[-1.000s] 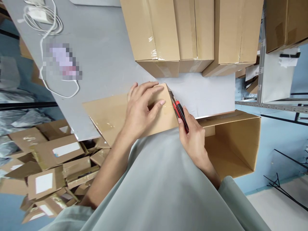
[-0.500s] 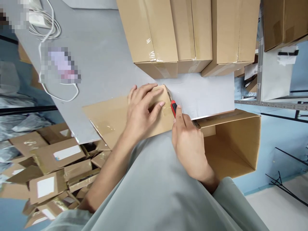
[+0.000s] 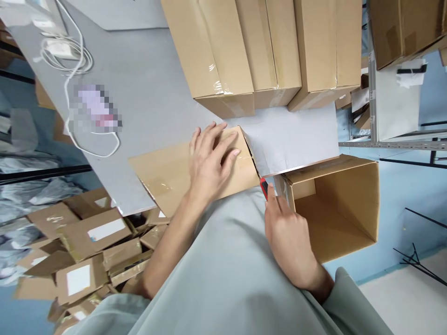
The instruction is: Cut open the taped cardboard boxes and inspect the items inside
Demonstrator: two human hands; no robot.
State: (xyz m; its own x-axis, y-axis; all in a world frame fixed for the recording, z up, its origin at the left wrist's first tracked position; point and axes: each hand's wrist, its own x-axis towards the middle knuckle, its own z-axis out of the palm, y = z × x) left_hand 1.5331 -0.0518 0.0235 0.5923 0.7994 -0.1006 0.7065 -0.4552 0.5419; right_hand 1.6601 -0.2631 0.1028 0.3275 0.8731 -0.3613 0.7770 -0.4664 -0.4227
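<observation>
A taped cardboard box (image 3: 160,167) lies at the table's near edge, against my body. My left hand (image 3: 211,163) rests on its top with the fingers spread, pressing near the right end. In my right hand (image 3: 288,232) is a red and black box cutter (image 3: 264,187), the index finger stretched along its handle. The cutter's tip is at the near corner of the box's right end. Along that right edge a dark slit shows. The blade itself is barely visible.
Three taped cartons (image 3: 226,56) stand at the back of the grey table (image 3: 146,83). An open empty carton (image 3: 335,209) sits to the right, below table height. Discarded boxes (image 3: 94,242) pile up at lower left. A white cable (image 3: 82,46) lies at the far left.
My right hand has drawn the box cutter down along the box's right edge, toward my body. A dark gap now shows along that edge. My left hand stays on the box.
</observation>
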